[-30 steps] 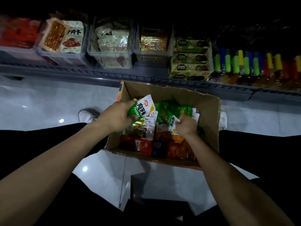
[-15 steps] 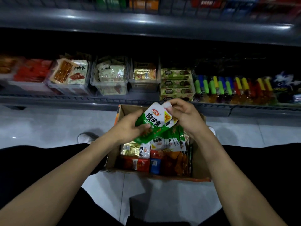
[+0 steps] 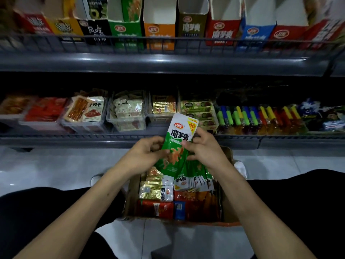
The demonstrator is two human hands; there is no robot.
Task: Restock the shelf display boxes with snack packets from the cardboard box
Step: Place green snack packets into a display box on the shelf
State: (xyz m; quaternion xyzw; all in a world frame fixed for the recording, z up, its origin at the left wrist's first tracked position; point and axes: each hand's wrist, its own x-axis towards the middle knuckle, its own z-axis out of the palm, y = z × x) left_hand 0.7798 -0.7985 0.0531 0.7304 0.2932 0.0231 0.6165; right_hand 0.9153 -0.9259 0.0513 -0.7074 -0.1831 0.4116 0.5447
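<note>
You have lifted a bunch of green packets [image 3: 177,146] out of the cardboard box [image 3: 226,208] since a second ago, when both hands were still down among the stock, and your view has risen to take in the upper shelf. That suggests the picking is done and the placing comes next. Your left hand [image 3: 143,156] pinches the bunch's left edge, fingers closed on it; your right hand [image 3: 207,152] grips the right edge the same way. How many packets are in the bunch I cannot tell; one faces you, with more fanned beneath. Above your grip stand about ten display boxes, one of them the green display box [image 3: 127,32], up and to the left. Below the grip the cardboard box holds many more packets.
</note>
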